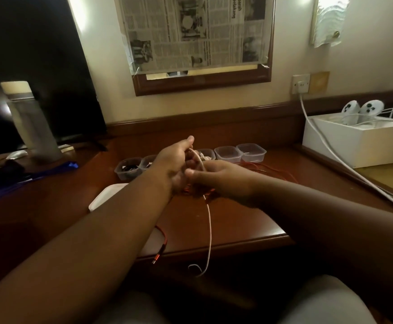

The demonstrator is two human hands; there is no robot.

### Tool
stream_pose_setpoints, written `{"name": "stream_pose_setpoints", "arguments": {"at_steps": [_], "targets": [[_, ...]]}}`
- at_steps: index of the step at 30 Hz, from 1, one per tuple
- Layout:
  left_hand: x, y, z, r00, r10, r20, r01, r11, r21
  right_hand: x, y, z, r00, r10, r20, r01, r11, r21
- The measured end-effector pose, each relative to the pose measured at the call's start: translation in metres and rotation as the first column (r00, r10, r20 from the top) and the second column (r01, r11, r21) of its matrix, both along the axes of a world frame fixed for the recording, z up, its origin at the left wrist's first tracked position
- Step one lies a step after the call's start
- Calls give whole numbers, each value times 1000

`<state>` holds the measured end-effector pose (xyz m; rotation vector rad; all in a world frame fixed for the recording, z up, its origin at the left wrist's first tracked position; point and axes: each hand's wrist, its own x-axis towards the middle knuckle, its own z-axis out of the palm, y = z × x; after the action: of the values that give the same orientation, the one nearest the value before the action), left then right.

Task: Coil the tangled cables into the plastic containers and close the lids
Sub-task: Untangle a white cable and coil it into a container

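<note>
The loose end of the white cable (209, 230) hangs off the desk edge (237, 242) toward the lap, running up between both hands. The left hand (175, 163) curls around loops of it; the right hand (223, 177) pinches the strand just beside the left's fingers. Coiling looks underway; next comes drawing up the slack, then seating the coil in an open container (228, 154) behind the hands.

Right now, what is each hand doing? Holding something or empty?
Left hand: holding the white cable, looped round its fingers.
Right hand: pinching the same white cable, just beside the left hand.
</note>
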<state>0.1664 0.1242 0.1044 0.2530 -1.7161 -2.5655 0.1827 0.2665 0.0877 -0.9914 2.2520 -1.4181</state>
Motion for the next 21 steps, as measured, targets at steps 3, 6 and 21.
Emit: {"name": "stream_pose_setpoints", "arguments": {"at_steps": [3,6,21], "targets": [[-2,-2,-8,1000,-5,-20,-1,955,-295,2,-3,-1,970,-5,245,35,992,-119],[0,-3,-23,993,32,-110,-85,850,-520,3,-1,6,884,135,448,2,957,-291],[36,16,-73,945,-324,51,304,805,-510,-69,24,-6,675,11,-738,238,943,232]]}}
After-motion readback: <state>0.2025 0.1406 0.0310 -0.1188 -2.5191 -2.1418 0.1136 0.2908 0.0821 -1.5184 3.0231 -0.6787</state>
